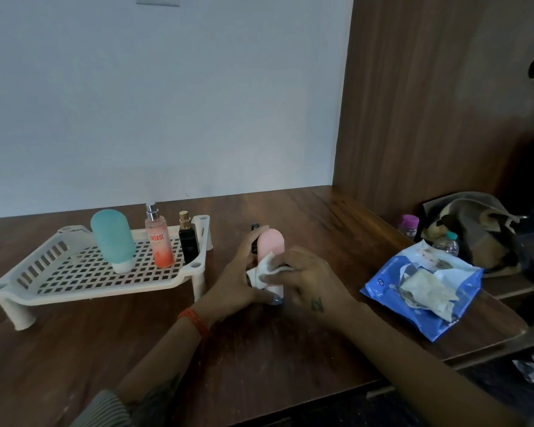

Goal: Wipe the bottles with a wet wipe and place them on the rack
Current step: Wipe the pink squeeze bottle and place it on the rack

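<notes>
A pink bottle (272, 241) stands cap-down on the wooden table (74, 349). My left hand (238, 272) grips its left side. My right hand (305, 278) presses a crumpled white wet wipe (264, 269) against its front. A small dark bottle (254, 238) stands just behind, mostly hidden by my fingers. On the cream perforated rack (84, 282) to the left stand a teal bottle (113, 238), an orange-pink spray bottle (159, 241) and a black perfume bottle (188, 238).
A blue wet-wipe pack (383, 288) lies open at the right with a used wipe (429, 291) on it. Behind it sit a purple-capped bottle (409, 224), a teal-capped bottle (447, 241) and a dark bag (475, 229). A wooden panel (429, 103) rises at the right.
</notes>
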### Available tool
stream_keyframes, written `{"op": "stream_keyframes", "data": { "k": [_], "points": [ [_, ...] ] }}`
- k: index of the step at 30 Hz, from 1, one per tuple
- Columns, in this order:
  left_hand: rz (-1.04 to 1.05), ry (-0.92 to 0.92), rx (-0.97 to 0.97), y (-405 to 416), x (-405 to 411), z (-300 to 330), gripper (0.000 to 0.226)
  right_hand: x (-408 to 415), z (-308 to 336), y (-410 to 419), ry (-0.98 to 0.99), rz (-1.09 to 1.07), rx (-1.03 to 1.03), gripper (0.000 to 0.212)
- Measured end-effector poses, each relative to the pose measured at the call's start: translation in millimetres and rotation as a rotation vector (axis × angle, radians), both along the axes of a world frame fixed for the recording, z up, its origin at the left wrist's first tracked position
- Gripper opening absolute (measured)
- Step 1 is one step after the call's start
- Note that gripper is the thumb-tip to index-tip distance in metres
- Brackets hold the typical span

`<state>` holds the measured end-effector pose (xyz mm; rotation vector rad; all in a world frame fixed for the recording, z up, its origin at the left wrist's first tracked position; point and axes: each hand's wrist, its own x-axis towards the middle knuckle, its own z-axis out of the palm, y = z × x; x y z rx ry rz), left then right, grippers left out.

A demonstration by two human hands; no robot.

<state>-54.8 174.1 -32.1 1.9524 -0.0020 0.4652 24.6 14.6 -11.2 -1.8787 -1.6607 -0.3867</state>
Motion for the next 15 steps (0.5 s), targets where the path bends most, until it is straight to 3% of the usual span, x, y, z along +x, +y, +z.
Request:
{"op": "stream_keyframes", "data": {
  "k": [4, 9, 12, 15],
  "points": [
    [-0.037, 0.036, -0.037, -0.7, -2.1, 0.2, 0.112, 13.7, 6.5, 23.5, -0.192, -0.019, 0.260, 0.019],
    [-0.033, 0.094, -0.048, -4.1, -4.4, 4.6, 0.114, 28.7, 4.6, 35.0, 0.008, -0.137, 0.423, 0.029],
    [-0.048, 0.074, -0.064, -4.0, -3.6, 4.6, 0.111, 20.5, 4.0, 28.7, 0.242, -0.181, 0.491, 0.029],
    [-0.069, 0.049, -0.087, -6.0, -4.1, 6.5, 0.111, 18.3, -10.3, 21.9, 0.238, -0.230, 0.522, 0.041]
  ]
}}
